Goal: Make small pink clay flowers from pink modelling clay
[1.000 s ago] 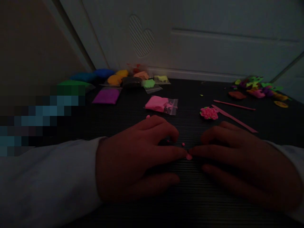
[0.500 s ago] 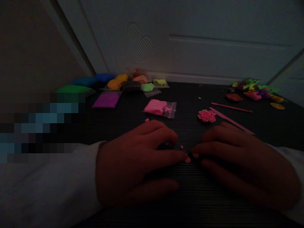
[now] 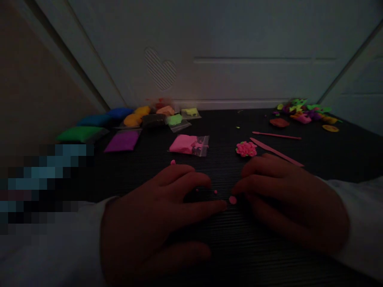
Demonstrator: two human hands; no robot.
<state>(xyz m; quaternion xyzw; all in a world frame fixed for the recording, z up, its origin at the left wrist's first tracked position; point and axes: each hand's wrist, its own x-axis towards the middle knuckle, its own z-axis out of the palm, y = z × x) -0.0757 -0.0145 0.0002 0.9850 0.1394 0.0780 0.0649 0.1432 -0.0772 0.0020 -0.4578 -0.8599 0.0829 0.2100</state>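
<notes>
My left hand (image 3: pixel 158 223) rests low over the dark table, index finger stretched out and thumb well apart, so it is open. Just past that index fingertip lies a small flat pink disc (image 3: pixel 232 199), like clay. The index fingertip of my right hand (image 3: pixel 287 203) meets or nearly meets the disc's edge. Its thumb is drawn up against the index finger in a pinch; what is between them is hidden. A tiny pink ball (image 3: pixel 216 192) lies between the hands. Beyond is a pink petalled flower (image 3: pixel 246 149) with green bits.
A bag of pink clay (image 3: pixel 184 144) lies ahead, a purple bag (image 3: pixel 122 140) to its left. More coloured bags line the back left. A pink knife-like tool (image 3: pixel 277 151) and a thin pink stick (image 3: pixel 277 135) lie right, before a colourful clay pile (image 3: pixel 305 113). A white panel (image 3: pixel 239 83) stands behind.
The view has shifted, moving the scene left and down. The right thumb has closed toward its index finger. Two pink pieces showed half a second ago; now one disc shows.
</notes>
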